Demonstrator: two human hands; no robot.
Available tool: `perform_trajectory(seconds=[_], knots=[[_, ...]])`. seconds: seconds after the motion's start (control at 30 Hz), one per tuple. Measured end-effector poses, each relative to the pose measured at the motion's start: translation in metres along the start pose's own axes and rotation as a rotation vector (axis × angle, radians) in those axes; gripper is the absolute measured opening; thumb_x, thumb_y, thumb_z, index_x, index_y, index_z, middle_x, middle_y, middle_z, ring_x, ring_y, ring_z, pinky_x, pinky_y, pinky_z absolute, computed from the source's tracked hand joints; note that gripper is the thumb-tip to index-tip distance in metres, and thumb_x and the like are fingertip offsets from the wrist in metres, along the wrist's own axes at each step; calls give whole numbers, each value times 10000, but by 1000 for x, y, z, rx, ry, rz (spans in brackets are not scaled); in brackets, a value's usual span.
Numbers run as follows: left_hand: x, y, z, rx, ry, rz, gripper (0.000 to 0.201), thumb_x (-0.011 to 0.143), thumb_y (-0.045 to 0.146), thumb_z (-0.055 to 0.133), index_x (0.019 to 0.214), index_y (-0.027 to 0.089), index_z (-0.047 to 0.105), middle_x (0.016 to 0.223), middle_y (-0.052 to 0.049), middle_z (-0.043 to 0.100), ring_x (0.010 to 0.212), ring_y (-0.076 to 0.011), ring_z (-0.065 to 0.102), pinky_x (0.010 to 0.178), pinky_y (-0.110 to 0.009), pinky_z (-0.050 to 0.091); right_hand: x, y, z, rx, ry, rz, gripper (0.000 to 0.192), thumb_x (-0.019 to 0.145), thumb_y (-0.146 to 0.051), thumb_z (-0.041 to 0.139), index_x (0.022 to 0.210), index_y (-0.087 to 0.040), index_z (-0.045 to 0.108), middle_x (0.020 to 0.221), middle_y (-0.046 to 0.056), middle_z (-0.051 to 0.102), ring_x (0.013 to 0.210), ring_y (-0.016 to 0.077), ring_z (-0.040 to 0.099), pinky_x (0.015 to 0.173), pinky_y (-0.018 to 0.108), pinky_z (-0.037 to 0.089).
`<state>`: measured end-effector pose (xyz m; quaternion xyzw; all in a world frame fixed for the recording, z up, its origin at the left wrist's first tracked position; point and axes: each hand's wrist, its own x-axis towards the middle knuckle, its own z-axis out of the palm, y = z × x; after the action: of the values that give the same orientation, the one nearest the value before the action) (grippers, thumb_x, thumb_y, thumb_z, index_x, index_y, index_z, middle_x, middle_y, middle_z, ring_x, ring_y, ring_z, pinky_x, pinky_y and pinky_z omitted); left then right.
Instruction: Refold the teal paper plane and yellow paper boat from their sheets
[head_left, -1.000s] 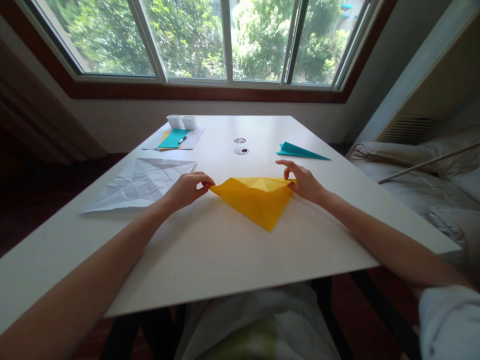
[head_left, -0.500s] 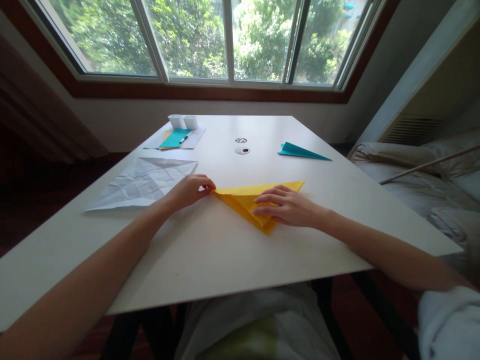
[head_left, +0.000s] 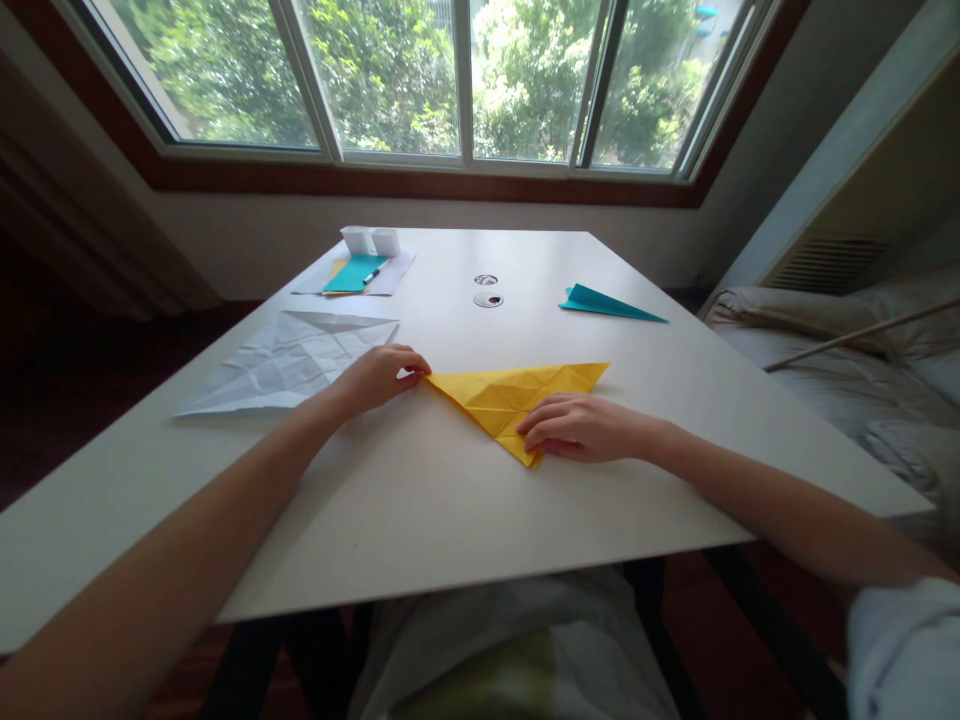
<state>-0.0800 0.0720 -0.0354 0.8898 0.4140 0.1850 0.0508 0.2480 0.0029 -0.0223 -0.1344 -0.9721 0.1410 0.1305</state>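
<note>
A yellow sheet of paper (head_left: 499,395), folded into a triangle and marked with crease lines, lies on the white table in front of me. Its left corner is pinched between the thumb and fingers of my left hand (head_left: 391,372). My right hand (head_left: 581,425) rests on the lower right part of the triangle, fingers stretched out and bent a little, covering some of the paper near the bottom tip. The lower tip shows two layers almost lined up. The right corner reaches out past my fingers.
A creased white paper (head_left: 289,360) lies to the left. At the back left are white paper boxes (head_left: 371,240), a teal sheet (head_left: 354,272) and a pen (head_left: 373,272). A folded teal paper (head_left: 609,303) lies back right. Two round inserts (head_left: 488,299) sit mid-table (head_left: 420,510).
The yellow paper's upper layer has come down flatter, and its crease lines now show. My right hand has slid slightly toward the lower tip. My left hand keeps its pinch.
</note>
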Motion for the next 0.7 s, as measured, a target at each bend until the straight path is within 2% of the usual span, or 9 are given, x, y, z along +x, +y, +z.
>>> perform_trajectory(seconds=[0.3, 0.53, 0.63, 0.7], knots=[[0, 2, -1, 9, -4, -2, 231, 772, 266, 470, 820, 174, 677, 823, -52, 669, 739, -159, 613, 704, -259, 473, -1, 3, -3, 92, -44, 19, 238, 912, -254, 425, 918, -172, 648, 1041, 86, 631, 1022, 154, 553, 880, 280, 448], [-1, 3, -3, 25, -38, 10, 233, 751, 210, 460, 830, 182, 678, 836, -46, 666, 749, -152, 603, 700, -244, 471, -4, 1, 0, 48, -33, -3, 279, 933, -252, 377, 997, -182, 640, 1002, 97, 612, 1015, 158, 530, 871, 290, 441], [-1, 5, -5, 83, -62, 11, 241, 744, 180, 455, 821, 178, 683, 834, -53, 662, 757, -168, 595, 709, -270, 468, -6, 1, 2, 23, -35, -12, 298, 937, -243, 360, 990, -178, 646, 982, 105, 599, 1003, 157, 528, 859, 280, 440], [0, 10, -5, 145, -30, 14, 242, 747, 170, 457, 827, 178, 685, 855, -62, 660, 782, -188, 588, 730, -306, 465, -6, 1, 3, 17, -35, -17, 307, 939, -237, 350, 986, -175, 646, 972, 107, 596, 996, 157, 527, 855, 276, 439]])
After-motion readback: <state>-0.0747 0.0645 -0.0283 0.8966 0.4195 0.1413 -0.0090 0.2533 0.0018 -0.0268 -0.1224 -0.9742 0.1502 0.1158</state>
